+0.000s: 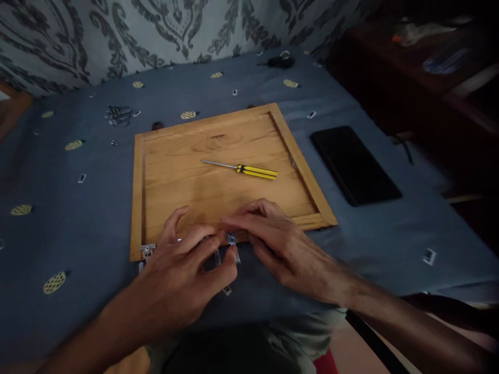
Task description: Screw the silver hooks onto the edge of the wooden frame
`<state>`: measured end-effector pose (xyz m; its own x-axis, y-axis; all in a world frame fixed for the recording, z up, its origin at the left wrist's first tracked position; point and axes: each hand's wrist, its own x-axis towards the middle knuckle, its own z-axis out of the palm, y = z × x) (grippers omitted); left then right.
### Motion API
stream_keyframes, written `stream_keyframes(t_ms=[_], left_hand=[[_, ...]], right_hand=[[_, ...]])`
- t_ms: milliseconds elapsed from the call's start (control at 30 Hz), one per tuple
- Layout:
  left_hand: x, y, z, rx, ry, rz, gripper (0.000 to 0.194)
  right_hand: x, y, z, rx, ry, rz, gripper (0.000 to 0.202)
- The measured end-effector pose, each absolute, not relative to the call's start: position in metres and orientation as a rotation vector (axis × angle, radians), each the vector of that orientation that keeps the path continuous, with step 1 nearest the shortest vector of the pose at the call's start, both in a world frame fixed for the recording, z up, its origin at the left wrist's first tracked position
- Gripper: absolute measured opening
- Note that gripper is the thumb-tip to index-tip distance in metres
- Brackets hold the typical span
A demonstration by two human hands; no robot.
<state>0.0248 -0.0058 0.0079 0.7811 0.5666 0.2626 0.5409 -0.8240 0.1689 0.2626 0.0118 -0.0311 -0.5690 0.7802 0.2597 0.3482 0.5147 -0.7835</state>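
Note:
A wooden panel with a raised frame [273, 137] lies on the blue cloth, its near edge under both hands. At that edge, a small silver metal fitting [231, 239] sits between the fingertips. My left hand [191, 265] has its thumb and fingers closed about the fitting, index finger raised. My right hand [278, 241] comes in from the right, fingers bent and pressed together beside the fitting; what is between them is hidden. A similar metal fitting [148, 252] rests at the near left corner. On the panel lies a yellow and black screwdriver [257, 171], untouched.
Right of the panel is a black phone-like slab [355, 165]. Small metal parts [119, 115] lie in a pile on the blue cloth [97, 218] at the left, with a loose screw [114, 142] nearby. A dark key-like object [280, 61] is at the back.

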Motion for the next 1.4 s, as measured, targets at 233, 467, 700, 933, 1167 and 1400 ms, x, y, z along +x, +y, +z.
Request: stream_keyframes(t_ms=[233,467,700,933,1167,1400], left_hand=[[0.025,-0.006,0.009,2.884,0.908,0.528,0.019],[0.023,-0.008,0.007,2.88,0.907,0.468,0.018],[0.025,-0.01,0.005,2.871,0.961,0.445,0.017],[0.032,-0.005,-0.021,3.003,0.963,0.571,0.015],[0.037,0.001,-0.039,3.068,0.996,0.61,0.011],[0.044,0.007,-0.051,2.999,0.951,0.766,0.016]], right_hand=[[0.256,0.017,-0.028,-0.889,-2.169,0.929,0.054],[0.254,0.018,-0.033,-0.944,-2.177,0.892,0.05],[0.255,0.026,-0.032,-0.899,-2.134,0.78,0.041],[0.194,0.108,-0.023,-0.88,-2.328,0.739,0.025],[0.062,0.213,-0.017,-0.998,-2.525,0.597,0.033],[0.013,0.254,-0.014,-1.066,-2.684,0.477,0.037]])
